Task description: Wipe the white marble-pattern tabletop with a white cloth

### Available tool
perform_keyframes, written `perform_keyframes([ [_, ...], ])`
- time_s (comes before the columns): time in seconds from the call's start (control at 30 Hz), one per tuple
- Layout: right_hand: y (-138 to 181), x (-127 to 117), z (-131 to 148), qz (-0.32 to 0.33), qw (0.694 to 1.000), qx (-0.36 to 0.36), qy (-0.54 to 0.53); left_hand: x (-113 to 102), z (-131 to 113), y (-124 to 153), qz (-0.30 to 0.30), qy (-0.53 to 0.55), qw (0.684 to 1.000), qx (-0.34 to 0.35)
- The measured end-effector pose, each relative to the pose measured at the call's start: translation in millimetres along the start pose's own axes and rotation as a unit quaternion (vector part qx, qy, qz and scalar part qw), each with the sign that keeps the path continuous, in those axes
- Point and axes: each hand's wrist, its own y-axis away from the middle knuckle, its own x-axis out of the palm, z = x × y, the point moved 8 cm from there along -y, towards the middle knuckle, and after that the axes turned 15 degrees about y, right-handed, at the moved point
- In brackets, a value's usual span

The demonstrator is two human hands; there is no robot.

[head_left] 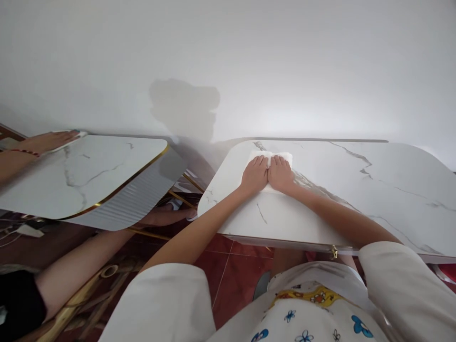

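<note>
Pressing down palms-flat, fingers mostly extended, the left hand (255, 174) and right hand (281, 174) cover a white cloth (288, 158) near the left end of the marbled table (356, 190). Seemingly soft and light, the cloth should lift best by a free corner. A wall (285, 71) blocks the table's far side, a gold knob (334, 252) juts from its front; to its left, a co-worker's hand (60, 140) lies on a second table (107, 175).
</note>
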Motion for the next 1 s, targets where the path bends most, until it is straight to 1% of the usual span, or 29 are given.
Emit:
perform_keyframes([
  [0.17,52,-11,24,0.019,1.0,-0.005,-0.016,-13,-19,55,0.009,-0.02,1.0,-0.008],
  [0.3,93,-21,48,0.028,0.999,-0.015,-0.029,-27,-30,103,-0.01,-0.03,0.999,-0.02],
  [0.4,115,-26,66,0.027,0.999,-0.032,-0.033,-38,-36,132,-0.026,-0.03,0.999,-0.007],
  [0.47,123,-29,74,0.025,0.998,-0.044,-0.038,-44,-38,144,-0.04,-0.036,0.999,-0.012],
  [0.53,128,-31,75,0.022,0.997,-0.051,-0.046,-47,-41,150,-0.049,-0.044,0.997,-0.027],
  [0.6,132,-33,70,0.021,0.997,-0.055,-0.053,-47,-49,151,-0.053,-0.051,0.996,-0.044],
  [0.67,139,-35,60,0.02,0.997,-0.054,-0.053,-43,-62,151,-0.057,-0.053,0.996,-0.053],
  [0.77,150,-37,41,0.016,0.998,-0.041,-0.045,-34,-84,149,-0.06,-0.053,0.996,-0.047],
  [0.83,156,-37,31,0.019,0.998,-0.037,-0.038,-28,-93,147,-0.058,-0.056,0.996,-0.042],
  [0.93,151,-34,25,0.03,0.998,-0.045,-0.028,-21,-91,137,-0.044,-0.062,0.996,-0.035],
  [1.0,139,-31,22,0.03,0.998,-0.046,-0.019,-18,-83,123,-0.03,-0.06,0.997,-0.023],
])
